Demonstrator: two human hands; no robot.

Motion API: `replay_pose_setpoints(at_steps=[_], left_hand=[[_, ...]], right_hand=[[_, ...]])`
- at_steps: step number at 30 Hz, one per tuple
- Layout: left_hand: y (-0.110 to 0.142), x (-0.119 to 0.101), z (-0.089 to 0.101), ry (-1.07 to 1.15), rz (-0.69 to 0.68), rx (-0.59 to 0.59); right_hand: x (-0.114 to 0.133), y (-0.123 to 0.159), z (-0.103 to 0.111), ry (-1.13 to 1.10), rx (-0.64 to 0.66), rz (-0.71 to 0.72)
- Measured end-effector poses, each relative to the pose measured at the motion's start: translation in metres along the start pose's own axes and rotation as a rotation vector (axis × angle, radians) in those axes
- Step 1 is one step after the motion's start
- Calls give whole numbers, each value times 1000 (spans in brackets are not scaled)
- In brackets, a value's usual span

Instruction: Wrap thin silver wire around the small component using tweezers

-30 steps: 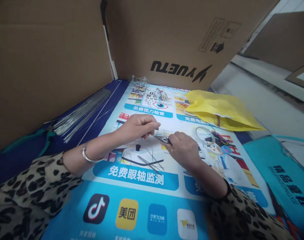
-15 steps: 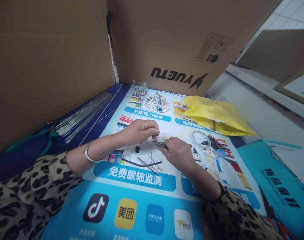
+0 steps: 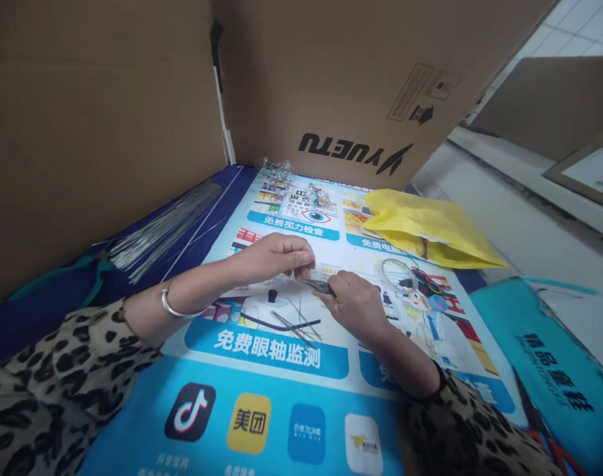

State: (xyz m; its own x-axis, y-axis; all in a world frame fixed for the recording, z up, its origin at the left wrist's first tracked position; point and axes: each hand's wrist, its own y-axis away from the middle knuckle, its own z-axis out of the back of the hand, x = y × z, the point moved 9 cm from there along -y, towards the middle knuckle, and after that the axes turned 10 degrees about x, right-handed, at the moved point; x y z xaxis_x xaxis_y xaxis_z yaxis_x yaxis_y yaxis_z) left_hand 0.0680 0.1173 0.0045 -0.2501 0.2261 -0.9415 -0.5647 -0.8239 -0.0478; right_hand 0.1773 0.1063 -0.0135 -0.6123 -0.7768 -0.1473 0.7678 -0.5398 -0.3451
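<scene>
My right hand [image 3: 358, 304] is closed round a pair of pliers [image 3: 319, 286], whose dark jaws point left. Just left of the jaw tips, my left hand [image 3: 281, 258] is pinched, thumb against fingers; what it holds is too thin to make out, perhaps a wire end. A silver bangle [image 3: 170, 304] circles the left wrist. Several short cut wires [image 3: 299, 320] lie on the printed poster [image 3: 262, 377] below the hands. A bundle of long, straight silver wires [image 3: 162, 228] rests on the dark blue cloth to the left.
Cardboard walls [image 3: 331, 79] stand at the back and left. Tangled fine wire [image 3: 319, 198] lies at the poster's far end. To the right are a clear round ring [image 3: 399, 276], coloured cords [image 3: 430, 279], a yellow bag [image 3: 430, 221] and a teal bag [image 3: 544, 357]. A teal strap [image 3: 90, 281] lies left.
My left hand and forearm have shifted slightly up and to the left. The right hand with the pliers stays nearly in place.
</scene>
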Motion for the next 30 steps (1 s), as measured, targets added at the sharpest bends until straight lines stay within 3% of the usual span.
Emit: replay_pose_setpoints(at_steps=[3, 11, 17, 21, 30], left_hand=[[2, -2, 9, -62, 16, -23], [7, -6, 27, -287, 88, -224], [10, -1, 28, -286, 97, -342], [9, 2, 21, -240, 104, -326], [3, 19, 5, 101, 125, -195]], right_hand=[[-5, 0, -1, -15, 0, -18], [-12, -1, -8, -2, 47, -61], [-18, 0, 3, -20, -46, -99], [-11, -4, 7, 71, -40, -76], [-2, -5, 9, 140, -40, -26]])
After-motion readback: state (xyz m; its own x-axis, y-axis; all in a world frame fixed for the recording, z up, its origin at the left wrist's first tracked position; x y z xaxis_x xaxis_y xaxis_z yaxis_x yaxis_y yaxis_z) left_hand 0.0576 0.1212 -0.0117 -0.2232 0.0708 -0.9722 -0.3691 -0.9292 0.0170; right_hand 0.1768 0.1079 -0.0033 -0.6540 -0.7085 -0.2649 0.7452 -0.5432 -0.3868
